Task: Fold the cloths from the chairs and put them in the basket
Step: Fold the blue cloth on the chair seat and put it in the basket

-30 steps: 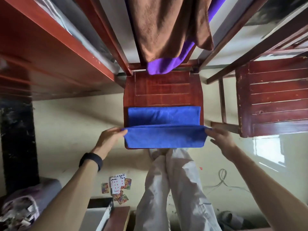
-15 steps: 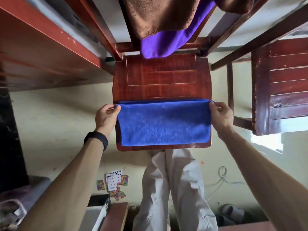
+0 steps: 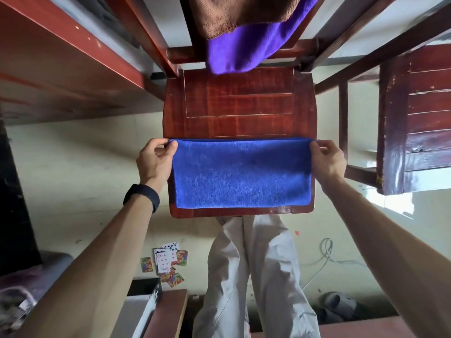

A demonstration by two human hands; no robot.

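**Two hands, three cloths, two chairs**

Two hands are on my feed. My left hand [image 3: 156, 160] pinches the upper left corner of the blue cloth [image 3: 241, 173] between thumb and fingers, and my right hand [image 3: 327, 160] pinches its upper right corner the same way. A black wristband [image 3: 141, 196] sits on the left wrist.

One blue cloth lies folded flat across the near half of the middle chair's seat [image 3: 238, 101], at the centre of the frame.

Farther up, two more cloths hang over the chair back: a purple cloth [image 3: 240, 53] and a brown cloth [image 3: 234, 13] lying over it, both cut off by the top edge.

A second chair [image 3: 415, 118] is cropped at the right edge.

Low in the frame, several playing cards [image 3: 167, 263] lie scattered on the floor; I cannot count them, since they overlap. No basket can be made out for certain.
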